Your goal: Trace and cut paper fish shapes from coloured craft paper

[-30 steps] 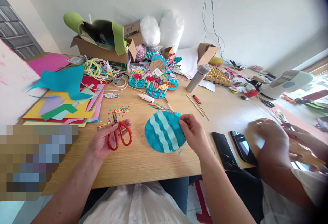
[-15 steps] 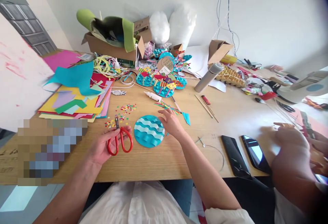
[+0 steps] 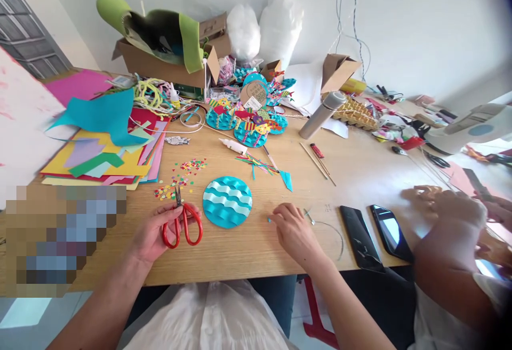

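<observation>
Red-handled scissors (image 3: 193,227) rest in my left hand (image 3: 154,232), blades pointing away from me, fingers curled round them. Right of them, flat on the wooden table (image 3: 224,254), lies a blue disc (image 3: 228,202) with wavy pale and blue strips. My right hand (image 3: 294,230) is low over the table, right of the disc and apart from it. Its fingers are bent, with a tiny blue bit (image 3: 269,220) at the fingertips; whether they grip it is too small to tell. Colored paper dots (image 3: 172,187) are scattered beyond the scissors.
Colored paper sheets (image 3: 100,158) are stacked at left. A glue bottle (image 3: 233,146), thin strips (image 3: 256,163) and a grey flask (image 3: 322,115) stand or lie farther back. Two phones (image 3: 360,238) lie at right, beside another person's arm (image 3: 452,243). Decorated blue discs (image 3: 250,134) are behind.
My right hand has left the disc's upper right edge and moved right and toward me. The scissors stay in my left hand. The view has shifted slightly.
</observation>
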A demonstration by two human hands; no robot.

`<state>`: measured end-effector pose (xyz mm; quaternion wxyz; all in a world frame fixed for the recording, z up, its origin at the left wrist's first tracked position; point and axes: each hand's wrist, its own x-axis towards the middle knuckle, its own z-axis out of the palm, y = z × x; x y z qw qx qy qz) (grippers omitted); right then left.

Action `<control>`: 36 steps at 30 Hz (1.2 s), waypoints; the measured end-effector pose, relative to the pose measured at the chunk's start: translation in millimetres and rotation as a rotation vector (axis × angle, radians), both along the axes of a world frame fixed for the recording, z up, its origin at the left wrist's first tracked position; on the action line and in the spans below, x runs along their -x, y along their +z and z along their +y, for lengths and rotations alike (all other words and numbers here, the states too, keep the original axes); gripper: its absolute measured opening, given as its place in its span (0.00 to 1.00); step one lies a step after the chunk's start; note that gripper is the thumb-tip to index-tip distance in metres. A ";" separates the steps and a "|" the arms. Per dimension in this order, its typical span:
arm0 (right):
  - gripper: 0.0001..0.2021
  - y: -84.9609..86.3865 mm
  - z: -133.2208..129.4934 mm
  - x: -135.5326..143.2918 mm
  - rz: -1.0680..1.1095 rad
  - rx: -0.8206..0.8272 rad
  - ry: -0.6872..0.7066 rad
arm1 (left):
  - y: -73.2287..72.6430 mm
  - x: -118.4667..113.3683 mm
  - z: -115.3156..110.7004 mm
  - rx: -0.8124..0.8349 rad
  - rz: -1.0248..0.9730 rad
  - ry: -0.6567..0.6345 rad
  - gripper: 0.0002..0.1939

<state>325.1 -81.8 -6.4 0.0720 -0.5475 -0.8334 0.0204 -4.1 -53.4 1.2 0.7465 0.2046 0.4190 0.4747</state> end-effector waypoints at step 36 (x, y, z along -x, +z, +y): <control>0.09 18.5 31.8 26.6 0.738 -0.014 -0.278 | 47.5 -32.6 55.5 -0.195 -0.106 0.027 0.04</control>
